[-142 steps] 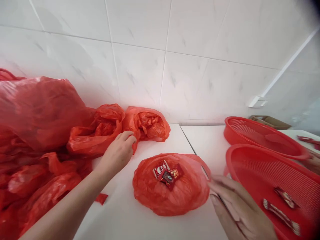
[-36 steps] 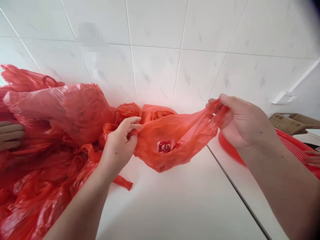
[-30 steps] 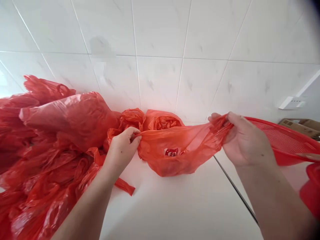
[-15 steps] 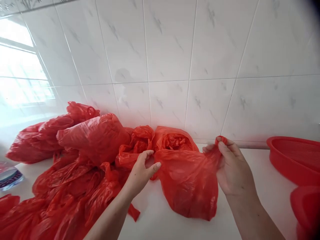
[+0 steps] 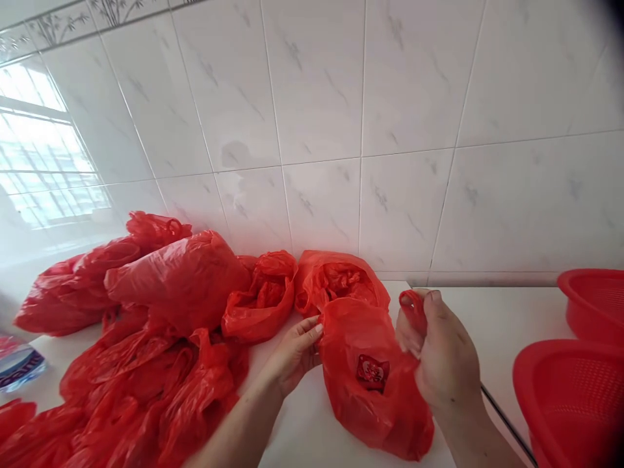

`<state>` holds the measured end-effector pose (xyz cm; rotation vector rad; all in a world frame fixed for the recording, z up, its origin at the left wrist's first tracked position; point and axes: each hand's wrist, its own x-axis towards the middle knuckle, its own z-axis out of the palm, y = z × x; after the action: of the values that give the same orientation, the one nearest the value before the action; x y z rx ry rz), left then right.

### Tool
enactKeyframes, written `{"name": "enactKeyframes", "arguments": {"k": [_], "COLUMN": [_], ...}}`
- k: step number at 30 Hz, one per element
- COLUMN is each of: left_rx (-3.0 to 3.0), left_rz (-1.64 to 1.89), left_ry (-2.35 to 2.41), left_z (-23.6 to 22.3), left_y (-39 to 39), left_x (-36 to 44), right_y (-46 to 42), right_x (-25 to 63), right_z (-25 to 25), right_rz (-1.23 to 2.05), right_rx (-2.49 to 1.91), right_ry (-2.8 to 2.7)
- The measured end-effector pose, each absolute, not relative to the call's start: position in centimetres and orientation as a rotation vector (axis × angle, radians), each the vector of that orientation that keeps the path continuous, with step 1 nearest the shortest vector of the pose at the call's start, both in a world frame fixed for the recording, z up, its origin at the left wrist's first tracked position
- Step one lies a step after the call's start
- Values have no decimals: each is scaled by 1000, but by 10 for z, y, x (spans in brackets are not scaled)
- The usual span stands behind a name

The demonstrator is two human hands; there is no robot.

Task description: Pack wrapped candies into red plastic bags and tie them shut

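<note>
A red plastic bag (image 5: 355, 416) hangs between my two hands, low over the white surface, with its body bulging. My left hand (image 5: 297, 354) pinches its left edge between thumb and fingers. On the other side my right hand (image 5: 441, 354) is closed around the bag's handle, and a loop of red plastic pokes out above the fingers. A small dark-red patch with white markings (image 5: 373, 372) shows in the middle of the bag; I cannot tell whether it is a packet inside or a print. Just behind lies a stuffed red bag (image 5: 341, 273) against the wall.
Crumpled red bags (image 5: 131, 383) heap up at left, with filled red bags (image 5: 180, 273) behind them. A clear bottle (image 5: 22, 367) lies at the left edge. Two red plastic baskets (image 5: 541, 364) stand at right. White tiles (image 5: 322, 208) line the back.
My left hand, apart from the bag before, now holds its left edge. My right hand has turned and moved slightly lower. The patch with white markings has come into sight.
</note>
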<state>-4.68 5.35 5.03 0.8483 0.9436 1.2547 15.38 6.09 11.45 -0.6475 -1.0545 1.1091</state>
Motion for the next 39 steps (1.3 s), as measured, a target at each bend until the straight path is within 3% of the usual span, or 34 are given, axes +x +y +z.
{"name": "enactKeyframes", "arguments": {"k": [9,17,22,27,32,37,39], "left_rx": [1142,1302,1356,1655,2201,2525,2433], "left_rz": [1194,1798,1714,1517,1798,1374,1361], "left_ry": [1038,1199,1086,836,1104,1235,1318], "left_z": [72,141,169,161,140,125,122], "left_y": [35,22,8,0,4,12,16], "left_x": [-27,-35,-11,13,9,2,-3], "right_y": [60,62,38,21,35,47,49], "right_x": [156,163,161,155,152,152,155], "right_z": [109,119,137,143,134,125,126], "right_rz": [1109,1011,1218,1407,1287,1408,1450], "right_rx": [-707,-920,-852,-767,-995,-890,-883], "right_ry": [-1143,-969,-1160,-1633,-1459,-1378,-1379]}}
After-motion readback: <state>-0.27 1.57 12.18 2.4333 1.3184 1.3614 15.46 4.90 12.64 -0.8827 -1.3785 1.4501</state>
